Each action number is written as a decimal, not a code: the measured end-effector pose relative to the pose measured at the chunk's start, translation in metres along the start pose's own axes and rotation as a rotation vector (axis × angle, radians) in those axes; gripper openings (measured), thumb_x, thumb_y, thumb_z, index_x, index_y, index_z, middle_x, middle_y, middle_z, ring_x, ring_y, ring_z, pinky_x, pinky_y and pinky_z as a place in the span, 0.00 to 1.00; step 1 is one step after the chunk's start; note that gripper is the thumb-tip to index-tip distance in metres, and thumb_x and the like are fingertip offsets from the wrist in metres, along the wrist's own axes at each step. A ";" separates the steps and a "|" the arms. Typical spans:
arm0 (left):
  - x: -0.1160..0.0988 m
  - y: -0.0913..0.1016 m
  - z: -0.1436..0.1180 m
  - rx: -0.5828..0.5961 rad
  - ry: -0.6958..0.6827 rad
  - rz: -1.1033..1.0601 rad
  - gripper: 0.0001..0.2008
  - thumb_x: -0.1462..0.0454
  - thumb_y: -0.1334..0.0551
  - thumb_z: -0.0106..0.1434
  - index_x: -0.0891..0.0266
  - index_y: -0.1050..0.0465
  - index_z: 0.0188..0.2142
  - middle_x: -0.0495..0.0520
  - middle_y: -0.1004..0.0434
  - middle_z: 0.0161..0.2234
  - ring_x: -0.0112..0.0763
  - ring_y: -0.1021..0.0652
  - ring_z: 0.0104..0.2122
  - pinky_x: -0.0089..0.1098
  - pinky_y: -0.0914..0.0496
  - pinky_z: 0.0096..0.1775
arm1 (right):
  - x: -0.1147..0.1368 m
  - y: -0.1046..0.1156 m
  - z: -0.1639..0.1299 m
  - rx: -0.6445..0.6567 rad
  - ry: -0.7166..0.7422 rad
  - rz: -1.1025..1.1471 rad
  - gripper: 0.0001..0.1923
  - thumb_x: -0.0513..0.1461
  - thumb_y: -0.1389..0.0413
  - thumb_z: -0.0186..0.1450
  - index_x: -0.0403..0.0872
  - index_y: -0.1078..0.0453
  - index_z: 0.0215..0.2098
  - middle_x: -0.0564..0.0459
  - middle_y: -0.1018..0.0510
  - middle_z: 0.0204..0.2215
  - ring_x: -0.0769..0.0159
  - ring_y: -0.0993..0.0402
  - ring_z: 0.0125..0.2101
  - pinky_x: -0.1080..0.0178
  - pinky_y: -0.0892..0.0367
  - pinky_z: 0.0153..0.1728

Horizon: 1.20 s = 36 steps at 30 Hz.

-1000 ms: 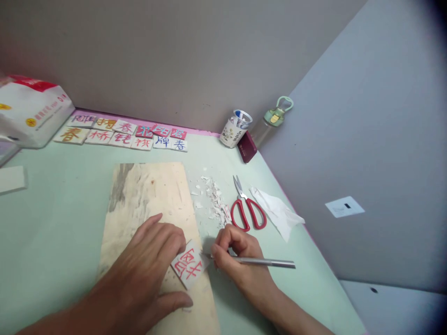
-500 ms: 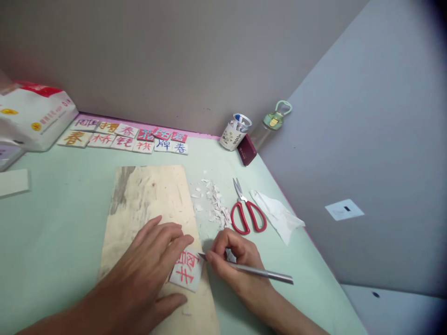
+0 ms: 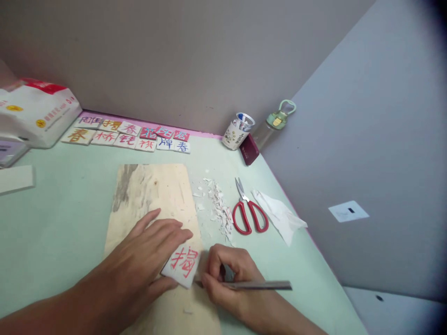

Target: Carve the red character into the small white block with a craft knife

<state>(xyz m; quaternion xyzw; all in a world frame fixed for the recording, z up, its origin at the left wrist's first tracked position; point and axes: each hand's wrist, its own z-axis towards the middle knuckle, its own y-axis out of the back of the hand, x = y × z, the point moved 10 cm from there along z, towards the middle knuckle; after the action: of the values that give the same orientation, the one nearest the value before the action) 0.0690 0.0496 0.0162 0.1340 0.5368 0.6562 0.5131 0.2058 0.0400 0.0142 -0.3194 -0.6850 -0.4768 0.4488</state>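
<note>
Pale green tabletop (image 3: 52,223) is carrying a wooden board (image 3: 153,190) where I am pressing a white tile (image 3: 183,264) with a red character flat under my left hand (image 3: 146,260), fingers spread. My right hand (image 3: 226,279) is gripping a metal craft knife (image 3: 258,285), its tip at the tile's lower right edge. White shavings (image 3: 218,209), red scissors (image 3: 249,214) and a crumpled tissue (image 3: 279,214) are lying just beyond — finished tiles (image 3: 129,132) are lining the wall.
</note>
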 end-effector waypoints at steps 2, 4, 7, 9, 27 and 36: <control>-0.001 -0.005 -0.001 0.021 -0.023 -0.029 0.32 0.72 0.39 0.64 0.56 0.41 0.66 0.53 0.22 0.60 0.40 0.26 0.63 0.44 0.43 0.71 | 0.000 -0.003 -0.001 0.039 -0.013 0.040 0.14 0.34 0.43 0.61 0.50 0.42 0.23 0.60 0.35 0.21 0.72 0.42 0.23 0.67 0.45 0.23; -0.001 -0.006 -0.002 0.019 -0.013 -0.040 0.33 0.74 0.43 0.65 0.55 0.43 0.68 0.52 0.24 0.63 0.36 0.31 0.67 0.42 0.46 0.72 | 0.002 -0.003 -0.001 0.045 -0.009 0.065 0.13 0.34 0.42 0.62 0.50 0.42 0.24 0.60 0.34 0.21 0.71 0.41 0.23 0.67 0.45 0.24; -0.003 -0.003 -0.004 0.005 0.066 -0.004 0.38 0.70 0.37 0.60 0.56 0.43 0.68 0.55 0.27 0.64 0.41 0.31 0.67 0.44 0.46 0.72 | 0.003 0.002 0.000 -0.006 0.005 0.080 0.13 0.35 0.41 0.62 0.50 0.41 0.24 0.60 0.33 0.22 0.71 0.40 0.24 0.67 0.43 0.24; -0.003 0.003 -0.003 -0.028 0.161 0.052 0.41 0.67 0.31 0.53 0.57 0.42 0.65 0.58 0.26 0.62 0.49 0.28 0.63 0.49 0.41 0.70 | 0.005 0.004 0.000 -0.038 0.036 0.060 0.13 0.36 0.40 0.63 0.50 0.40 0.25 0.60 0.32 0.22 0.71 0.40 0.24 0.67 0.43 0.24; -0.014 0.010 0.003 -0.197 0.173 -0.059 0.17 0.69 0.39 0.55 0.56 0.32 0.44 0.50 0.24 0.41 0.43 0.21 0.47 0.50 0.41 0.67 | 0.022 -0.007 -0.002 -0.076 0.252 -0.156 0.11 0.34 0.44 0.68 0.50 0.37 0.27 0.54 0.23 0.26 0.68 0.28 0.27 0.65 0.34 0.29; -0.014 0.008 0.004 -0.207 0.170 -0.055 0.16 0.70 0.40 0.54 0.56 0.33 0.43 0.50 0.24 0.41 0.41 0.23 0.49 0.45 0.45 0.69 | 0.029 -0.012 -0.001 -0.042 0.293 -0.265 0.11 0.33 0.45 0.68 0.50 0.38 0.29 0.54 0.25 0.27 0.68 0.29 0.27 0.65 0.36 0.29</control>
<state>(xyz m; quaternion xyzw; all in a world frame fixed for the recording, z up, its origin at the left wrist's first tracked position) 0.0737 0.0409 0.0293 0.0095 0.5113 0.7029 0.4945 0.1845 0.0353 0.0364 -0.1631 -0.6381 -0.5873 0.4704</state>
